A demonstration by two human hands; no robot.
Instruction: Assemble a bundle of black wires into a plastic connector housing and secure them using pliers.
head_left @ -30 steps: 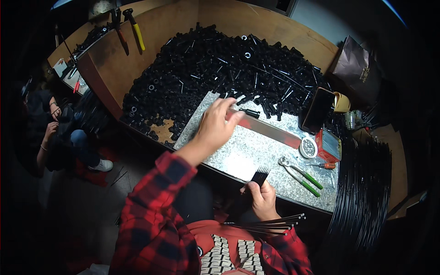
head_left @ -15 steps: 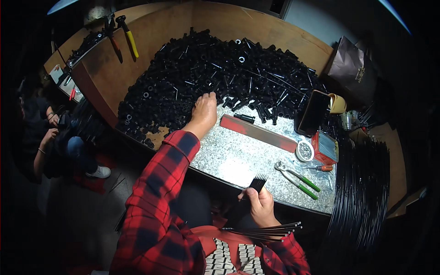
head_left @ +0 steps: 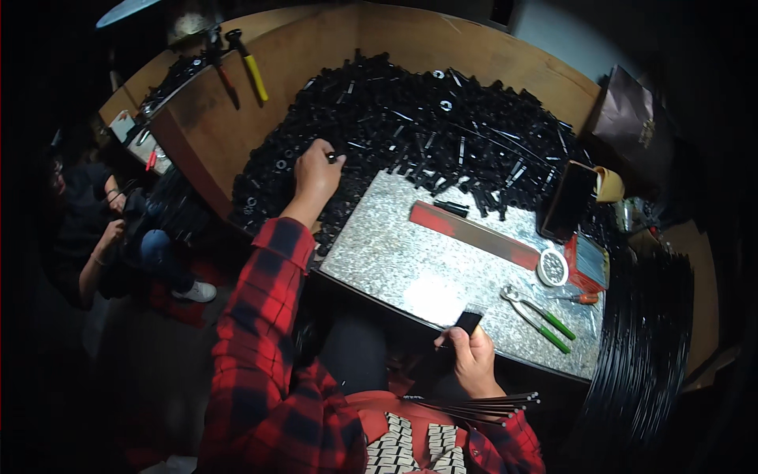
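Observation:
My left hand (head_left: 316, 180) is over the left part of a heap of small black tubular parts (head_left: 379, 118). Its thumb and fingers are pinched round a small black part (head_left: 332, 157), whose exact kind I cannot make out. At the table's front edge, my right hand (head_left: 475, 365) is closed round a flat bundle of thin black rods (head_left: 469, 321), their tips fanned out above the thumb. More black rods with pale ends (head_left: 489, 408) lie across my right forearm.
On the speckled tabletop (head_left: 379, 261) lie a red-sided bar (head_left: 474, 235), green-handled pincers (head_left: 541, 320), a white cup (head_left: 552, 268), a screwdriver (head_left: 584, 299) and a phone (head_left: 567, 201). Long black rods (head_left: 639, 340) hang at the right. A person (head_left: 103, 229) sits at the far left.
My left hand has moved left and slightly up over the heap, and a small black part now shows in its fingers. The whole view has shifted; my right hand keeps its bundle.

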